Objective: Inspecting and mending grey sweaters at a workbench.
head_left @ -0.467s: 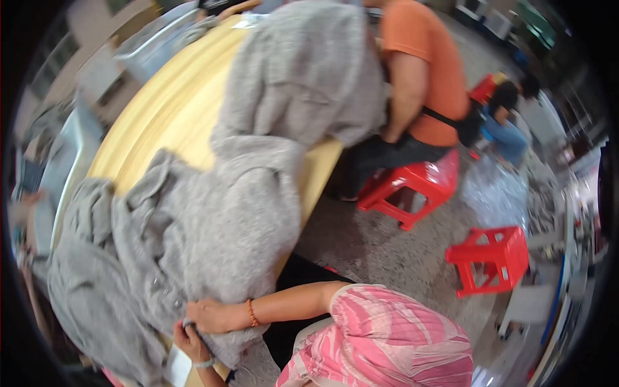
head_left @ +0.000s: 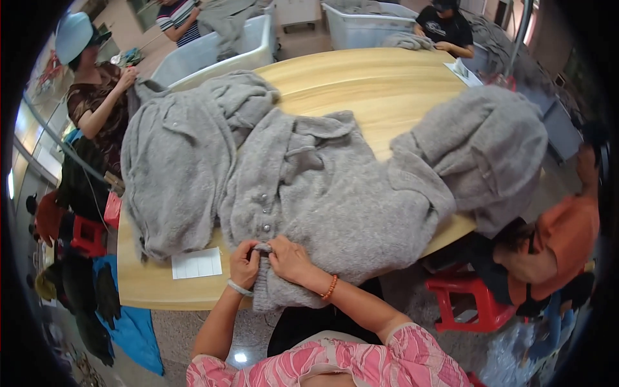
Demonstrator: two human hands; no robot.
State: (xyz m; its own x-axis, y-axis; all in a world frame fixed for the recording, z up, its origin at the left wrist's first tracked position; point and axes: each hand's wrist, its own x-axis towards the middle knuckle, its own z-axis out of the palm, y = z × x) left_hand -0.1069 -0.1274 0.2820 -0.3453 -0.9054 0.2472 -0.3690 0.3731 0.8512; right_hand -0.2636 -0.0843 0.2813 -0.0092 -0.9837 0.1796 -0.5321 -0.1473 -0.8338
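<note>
Leftmost, a grey garment [head_left: 177,174] lies on the worktop [head_left: 335,84] behind a white sheet [head_left: 196,264]. The left hand [head_left: 243,266] pinches the near edge of a shiny-buttoned knit [head_left: 361,206]; the right hand [head_left: 290,260], just beside, grips that edge too. The knit spreads rightward toward a grey heap [head_left: 483,145].

Beyond the grey sweater [head_left: 348,193], the desk [head_left: 380,87] offers an open path toward its far edge. A grey garment pile [head_left: 177,171] blocks the left side, a grey bundle [head_left: 487,138] the right. The flat paper [head_left: 196,263] beside the left hand [head_left: 244,267] leaves room above it.
</note>
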